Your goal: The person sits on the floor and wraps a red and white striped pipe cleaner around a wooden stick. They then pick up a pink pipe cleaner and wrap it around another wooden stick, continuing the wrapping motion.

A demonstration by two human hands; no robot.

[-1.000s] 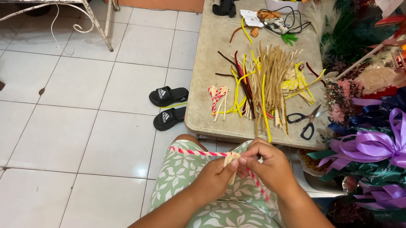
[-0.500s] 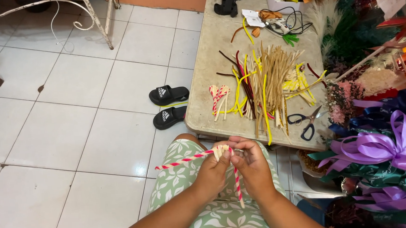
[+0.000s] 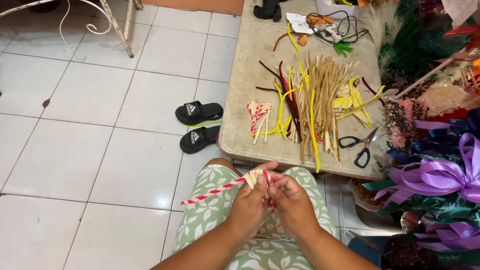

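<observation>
head view: my left hand [image 3: 250,201] and right hand [image 3: 290,202] meet over my lap at 6 o'clock, fingers of both closed, pinching a small tan folded piece [image 3: 255,177] wrapped with a red-and-white striped pipe cleaner [image 3: 215,190]; its free end sticks out toward 9 o'clock. desk [image 3: 248,80] at 12 o'clock carries a pile of tan and yellow sticks [image 3: 323,95], scissors [image 3: 360,143] at its near right edge. black slippers [image 3: 198,123] on the tile floor [image 3: 76,138] just left of the desk. purple ribbon bows [image 3: 450,176] at 3 o'clock.

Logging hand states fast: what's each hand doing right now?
Left hand: closed on the red-and-white pipe cleaner.
Right hand: closed on the same pipe cleaner's bundled end.
</observation>
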